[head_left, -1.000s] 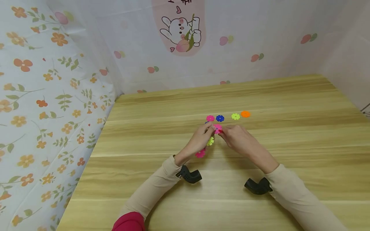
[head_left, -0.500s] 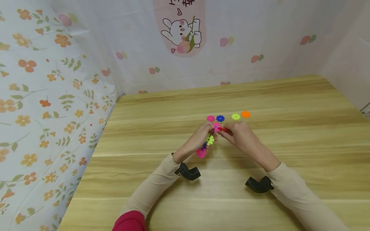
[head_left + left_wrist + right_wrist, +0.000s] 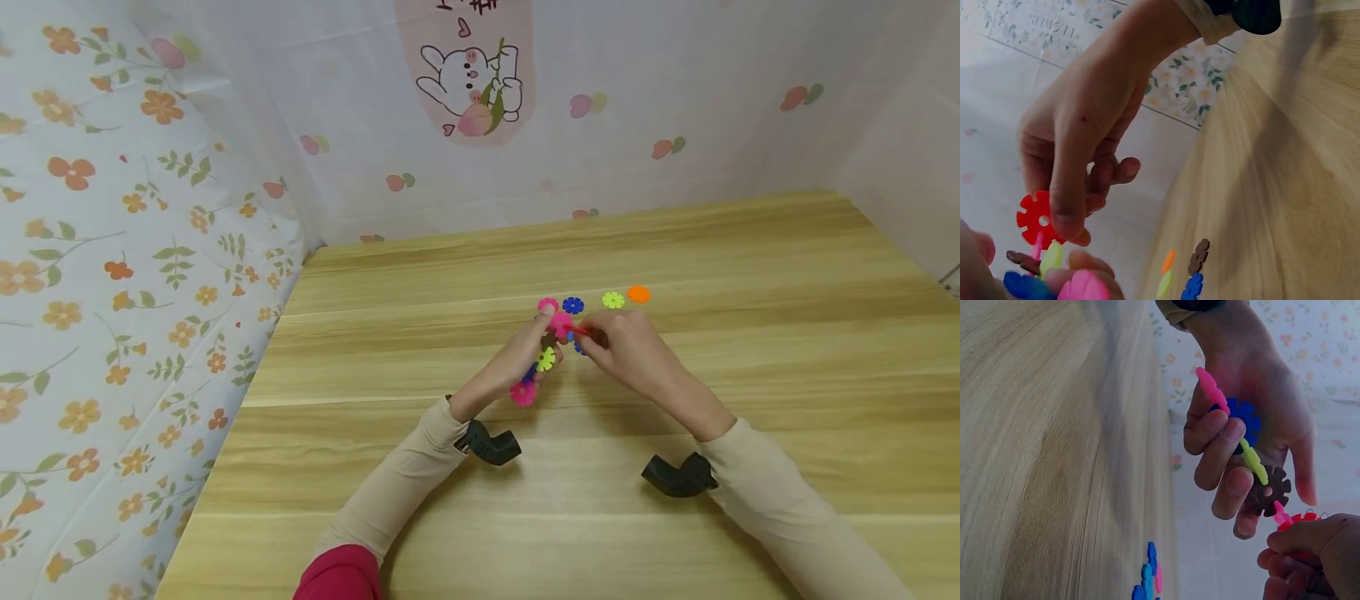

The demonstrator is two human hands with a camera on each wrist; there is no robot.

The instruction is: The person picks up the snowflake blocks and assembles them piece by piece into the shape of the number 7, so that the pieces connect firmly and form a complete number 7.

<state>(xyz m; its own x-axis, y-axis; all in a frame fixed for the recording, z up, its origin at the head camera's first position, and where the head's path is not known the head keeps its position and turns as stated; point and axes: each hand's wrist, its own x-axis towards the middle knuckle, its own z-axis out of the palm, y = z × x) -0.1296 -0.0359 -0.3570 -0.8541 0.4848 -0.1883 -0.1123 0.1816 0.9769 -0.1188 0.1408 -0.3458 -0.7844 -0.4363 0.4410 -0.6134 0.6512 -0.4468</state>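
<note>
While both hands stay up over the wooden table in the head view, the change against the earlier frames is small: the right hand has closed in on the top end of the snowflake-disc chain, and its red disc now sits against the chain's upper pink disc rather than beside it. Judged from that, the red piece is being slotted on as the next link; seating can't be confirmed here. Left hand grips the chain mid-length. Chain's long axis runs from the pink disc near the left wrist up and away to the pink disc near the four loose discs lying in a row on the table just beyond

Left wrist view: right hand pinches the red disc between thumb and forefinger, other fingers loosely curled. Disc is seen face-on with its centre hole visible, just above the chain end at the frame's bottom edge. Loose discs lie apart on the table

Right wrist view: left hand has its fingers curled around the chain, links pink, blue, yellow-green, brown, pink in order, neighbours set crosswise to each other. Axis runs diagonally from the left palm down toward the right hand, whose fingers are closed on the red disc touching the last pink link
</note>
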